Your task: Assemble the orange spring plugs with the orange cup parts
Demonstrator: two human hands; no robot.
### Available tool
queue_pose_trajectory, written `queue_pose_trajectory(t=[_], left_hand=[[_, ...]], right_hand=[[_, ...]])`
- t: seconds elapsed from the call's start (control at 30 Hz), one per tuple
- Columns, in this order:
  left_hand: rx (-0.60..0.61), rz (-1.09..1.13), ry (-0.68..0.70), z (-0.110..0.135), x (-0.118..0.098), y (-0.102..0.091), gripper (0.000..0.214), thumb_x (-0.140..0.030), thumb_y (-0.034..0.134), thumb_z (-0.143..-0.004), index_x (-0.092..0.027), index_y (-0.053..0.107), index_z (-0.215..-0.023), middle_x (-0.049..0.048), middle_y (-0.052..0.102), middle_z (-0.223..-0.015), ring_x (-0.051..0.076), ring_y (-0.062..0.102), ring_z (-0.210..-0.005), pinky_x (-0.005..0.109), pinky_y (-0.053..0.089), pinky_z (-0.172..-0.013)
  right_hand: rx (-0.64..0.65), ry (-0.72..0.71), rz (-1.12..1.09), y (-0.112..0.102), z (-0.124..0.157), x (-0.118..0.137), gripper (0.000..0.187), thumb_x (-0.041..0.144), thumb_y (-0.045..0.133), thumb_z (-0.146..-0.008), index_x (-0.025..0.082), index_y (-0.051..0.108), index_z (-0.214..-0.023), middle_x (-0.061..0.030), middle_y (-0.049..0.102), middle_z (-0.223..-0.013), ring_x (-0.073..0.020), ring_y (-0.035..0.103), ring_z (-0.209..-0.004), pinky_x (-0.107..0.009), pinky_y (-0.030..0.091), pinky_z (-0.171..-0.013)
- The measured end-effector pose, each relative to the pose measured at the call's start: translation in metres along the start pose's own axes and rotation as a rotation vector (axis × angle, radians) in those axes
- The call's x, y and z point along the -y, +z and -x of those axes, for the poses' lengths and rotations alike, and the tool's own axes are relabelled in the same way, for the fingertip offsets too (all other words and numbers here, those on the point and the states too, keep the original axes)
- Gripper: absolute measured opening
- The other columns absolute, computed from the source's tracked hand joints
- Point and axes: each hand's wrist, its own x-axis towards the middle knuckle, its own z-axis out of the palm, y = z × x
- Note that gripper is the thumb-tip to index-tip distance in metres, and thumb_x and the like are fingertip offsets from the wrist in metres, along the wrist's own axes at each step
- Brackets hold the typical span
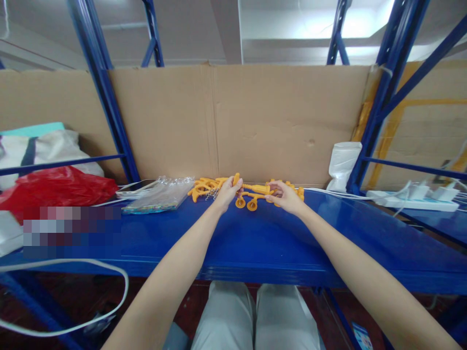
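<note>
Near the back of the blue shelf, my left hand (226, 192) is closed on a yellow plastic rod (258, 188), around its left end. My right hand (287, 198) pinches the same rod at its right end; the fingertips are partly hidden. Just below the rod lie yellow cup-shaped pieces (251, 205) on the shelf. Beside my left hand rests a pile of curved yellow plastic parts (205, 186), with a thin metal chain (211, 195) by it. More yellow parts (299, 192) sit behind and right of my right hand. What these parts belong to cannot be made out.
Left on the blue shelf (262, 243) are clear plastic bags (160, 195) and a red bag (62, 189). A white packet (343, 165) leans by the right post. Beyond it lies a white power strip (412, 199) with cables. A cardboard panel (270, 121) closes the back.
</note>
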Motion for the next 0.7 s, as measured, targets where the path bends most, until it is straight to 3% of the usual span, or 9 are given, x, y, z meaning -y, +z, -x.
queue_pose_trajectory(t=[0.13,0.33,0.57,0.7], left_hand=[[-0.006,0.124,-0.055,0.000,0.000,-0.002,0.035,-0.032,0.084,-0.071,-0.018,0.052,-0.073,-0.0046,0.058,-0.060,0.007,0.053,-0.050,0.018,0.043,-0.050],[-0.024,0.315,-0.116,0.002,-0.004,0.000,0.019,-0.018,0.080,-0.075,-0.014,0.062,-0.079,-0.0012,0.065,-0.069,0.005,0.054,-0.053,0.018,0.048,-0.055],[0.122,0.160,-0.326,0.012,-0.003,0.014,0.014,-0.019,0.072,-0.082,-0.015,0.059,-0.077,0.0014,0.067,-0.066,0.011,0.062,-0.054,0.021,0.049,-0.054],[0.057,0.121,-0.321,0.006,0.001,0.014,0.015,-0.019,0.073,-0.081,-0.014,0.060,-0.074,0.0019,0.065,-0.061,0.011,0.059,-0.050,0.023,0.050,-0.053]], right_hand=[[0.028,0.038,0.003,0.007,0.004,0.005,0.037,0.034,0.081,-0.068,0.023,0.058,-0.094,-0.0047,0.071,-0.095,-0.0209,0.071,-0.084,-0.045,0.059,-0.082],[0.096,0.178,-0.120,0.022,0.009,0.017,0.036,0.039,0.082,-0.068,0.023,0.053,-0.083,0.0005,0.071,-0.072,-0.0166,0.070,-0.063,-0.033,0.058,-0.065],[0.079,0.212,-0.101,0.043,0.016,0.033,0.036,0.046,0.078,-0.076,0.021,0.052,-0.077,-0.0021,0.073,-0.069,-0.0135,0.066,-0.054,-0.027,0.055,-0.056],[0.157,0.120,-0.098,0.044,0.016,0.026,0.029,0.042,0.075,-0.078,0.020,0.057,-0.085,-0.0037,0.075,-0.077,-0.0150,0.068,-0.061,-0.031,0.059,-0.062]])
